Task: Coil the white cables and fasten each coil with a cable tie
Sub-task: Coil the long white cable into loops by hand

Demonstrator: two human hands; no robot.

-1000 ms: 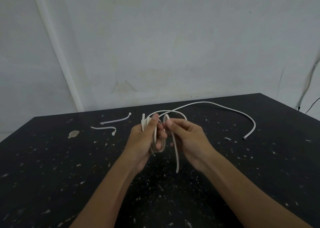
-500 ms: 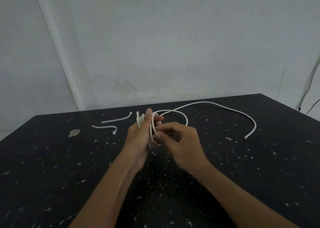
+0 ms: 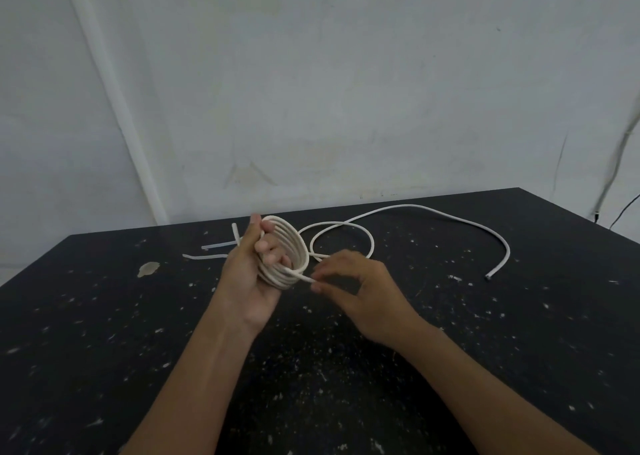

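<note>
My left hand point(image 3: 247, 274) holds a white cable coil point(image 3: 292, 246) of several turns, fingers hooked through its middle. One short end of the coil sticks out to the right, and my right hand point(image 3: 360, 292) pinches that end between thumb and fingers. A second white cable point(image 3: 433, 210) lies loose on the black table point(image 3: 104, 333), with one loop just behind my right hand and a long arc running to the right. Two white cable ties point(image 3: 214, 246) lie on the table left of my left hand, partly hidden by it.
A pale stain point(image 3: 148, 268) marks the table at the left. The table's far edge meets a white wall. A dark wire point(image 3: 620, 212) hangs at the far right beyond the table's corner.
The coil has turned so its turns now fan open toward the camera. My right hand has moved right and down, drawing the cable's end out of the coil.
</note>
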